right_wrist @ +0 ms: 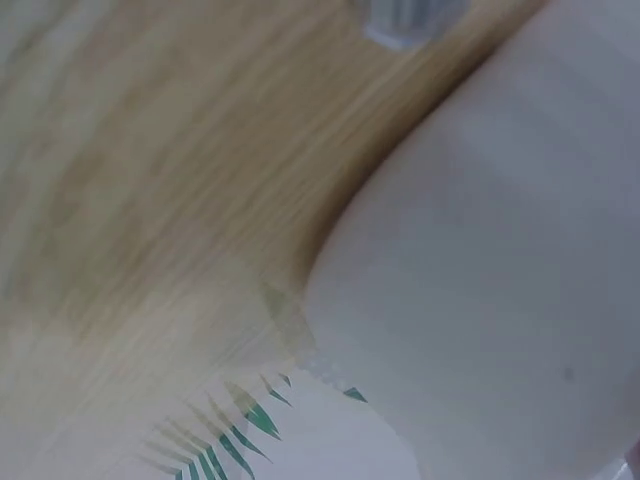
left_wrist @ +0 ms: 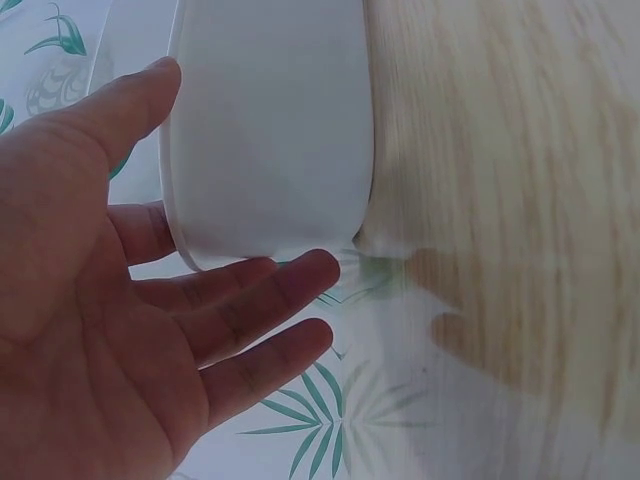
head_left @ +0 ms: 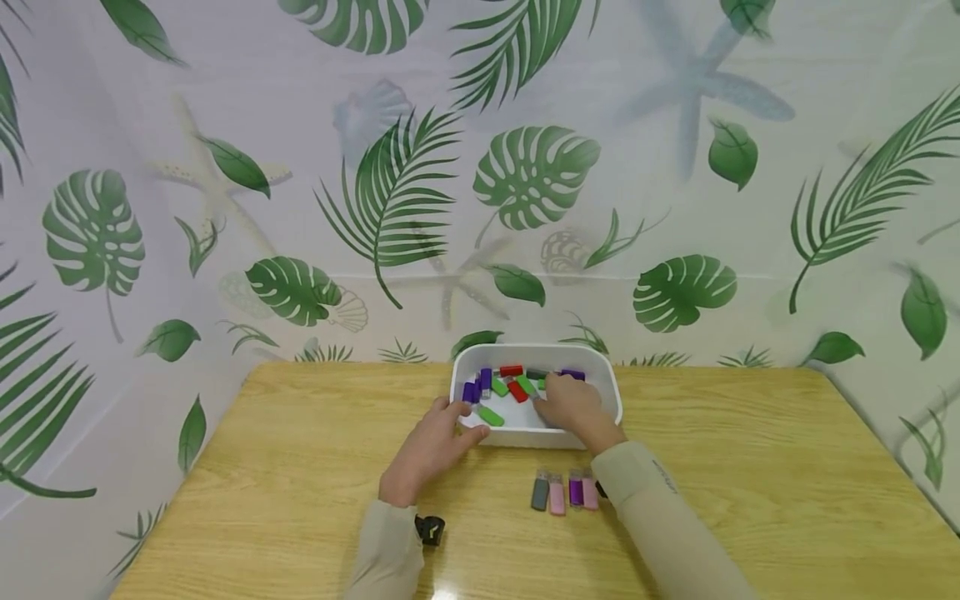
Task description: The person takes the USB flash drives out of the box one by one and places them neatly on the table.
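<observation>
A white tray [head_left: 525, 437] holds several USB sticks in purple, green, red and dark grey. At its front left corner lies my left hand [head_left: 433, 446], the thumb on the front rim and the fingertips by the left rim. In the left wrist view the fingers of the left hand [left_wrist: 110, 300] are spread and fairly straight beside the tray wall [left_wrist: 280, 120]. Over the front rim reaches my right hand [head_left: 576, 404], its fingers down among the sticks near a green USB stick [head_left: 527, 387]. I cannot tell whether its hidden fingertips hold one.
In front of the tray, on the wooden table [head_left: 300, 467], a row of USB sticks includes a grey one [head_left: 540, 492], a pink one [head_left: 557, 497] and a purple one [head_left: 576, 490]. The right sleeve [head_left: 660, 508] passes close beside them. A leaf-patterned cloth [head_left: 405, 317] hangs behind.
</observation>
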Action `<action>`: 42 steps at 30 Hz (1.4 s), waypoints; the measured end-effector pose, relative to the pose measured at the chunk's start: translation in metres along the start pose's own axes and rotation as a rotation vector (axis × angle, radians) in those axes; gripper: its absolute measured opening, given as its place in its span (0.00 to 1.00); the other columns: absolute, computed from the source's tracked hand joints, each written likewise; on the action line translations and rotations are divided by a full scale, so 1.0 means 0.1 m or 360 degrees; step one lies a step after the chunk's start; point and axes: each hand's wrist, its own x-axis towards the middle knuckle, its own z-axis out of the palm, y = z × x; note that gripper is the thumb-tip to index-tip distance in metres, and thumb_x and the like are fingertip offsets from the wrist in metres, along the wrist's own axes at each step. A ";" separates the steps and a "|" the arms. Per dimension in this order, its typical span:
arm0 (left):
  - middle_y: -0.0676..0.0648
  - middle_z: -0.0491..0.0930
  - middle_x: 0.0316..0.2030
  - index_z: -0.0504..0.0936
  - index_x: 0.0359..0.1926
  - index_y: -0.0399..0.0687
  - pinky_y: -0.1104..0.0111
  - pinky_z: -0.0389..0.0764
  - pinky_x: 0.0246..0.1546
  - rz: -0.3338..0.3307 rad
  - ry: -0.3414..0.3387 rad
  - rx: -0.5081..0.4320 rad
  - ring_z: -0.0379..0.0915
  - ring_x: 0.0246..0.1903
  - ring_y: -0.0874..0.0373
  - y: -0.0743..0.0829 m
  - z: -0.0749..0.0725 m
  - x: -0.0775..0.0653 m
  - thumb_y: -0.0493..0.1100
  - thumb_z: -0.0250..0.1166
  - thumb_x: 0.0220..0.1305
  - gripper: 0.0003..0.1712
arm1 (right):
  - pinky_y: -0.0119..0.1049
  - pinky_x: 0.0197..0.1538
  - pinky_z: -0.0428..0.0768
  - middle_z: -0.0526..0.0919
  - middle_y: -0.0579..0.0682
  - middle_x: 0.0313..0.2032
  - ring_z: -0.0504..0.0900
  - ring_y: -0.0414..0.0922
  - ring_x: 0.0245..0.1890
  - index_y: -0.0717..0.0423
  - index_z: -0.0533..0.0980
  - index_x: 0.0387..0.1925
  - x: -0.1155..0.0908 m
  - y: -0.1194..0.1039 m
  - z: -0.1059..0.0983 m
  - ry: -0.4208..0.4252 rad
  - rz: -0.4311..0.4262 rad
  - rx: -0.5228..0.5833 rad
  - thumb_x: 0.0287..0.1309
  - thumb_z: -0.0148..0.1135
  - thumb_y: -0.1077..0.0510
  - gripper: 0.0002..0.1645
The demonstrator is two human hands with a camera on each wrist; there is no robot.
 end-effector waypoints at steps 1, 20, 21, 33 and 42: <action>0.38 0.67 0.58 0.73 0.58 0.41 0.54 0.73 0.53 -0.0003 -0.0002 0.0001 0.71 0.51 0.49 0.00 0.00 0.00 0.62 0.57 0.63 0.34 | 0.42 0.32 0.75 0.77 0.51 0.28 0.75 0.46 0.27 0.61 0.74 0.42 0.02 0.00 0.02 -0.0007 0.0011 -0.0010 0.63 0.56 0.47 0.20; 0.38 0.67 0.59 0.73 0.58 0.41 0.54 0.72 0.54 0.0006 -0.0002 -0.0023 0.70 0.52 0.49 0.05 -0.03 0.00 0.62 0.58 0.63 0.33 | 0.49 0.37 0.78 0.81 0.56 0.38 0.80 0.50 0.34 0.63 0.73 0.47 0.17 -0.01 0.08 0.0047 0.0057 0.0045 0.65 0.51 0.46 0.23; 0.39 0.67 0.58 0.73 0.58 0.41 0.54 0.72 0.53 0.0004 0.0005 -0.0024 0.70 0.52 0.49 0.05 -0.03 0.00 0.62 0.58 0.63 0.33 | 0.49 0.36 0.78 0.81 0.56 0.37 0.81 0.50 0.34 0.63 0.74 0.46 0.18 -0.01 0.08 0.0052 0.0051 0.0042 0.65 0.51 0.47 0.22; 0.40 0.68 0.56 0.73 0.58 0.40 0.56 0.72 0.52 0.0001 0.0010 -0.0036 0.70 0.50 0.51 0.03 -0.03 -0.03 0.60 0.58 0.64 0.32 | 0.40 0.24 0.69 0.69 0.47 0.19 0.68 0.43 0.21 0.57 0.72 0.22 0.18 -0.01 0.08 -0.0023 0.0016 0.0123 0.56 0.56 0.53 0.13; 0.40 0.68 0.57 0.73 0.59 0.41 0.56 0.73 0.53 -0.0031 0.0003 -0.0015 0.70 0.48 0.52 0.03 -0.02 -0.02 0.62 0.58 0.64 0.34 | 0.37 0.22 0.64 0.64 0.46 0.16 0.65 0.42 0.18 0.51 0.64 0.15 0.09 -0.03 0.02 -0.0088 -0.0015 0.0124 0.56 0.57 0.54 0.17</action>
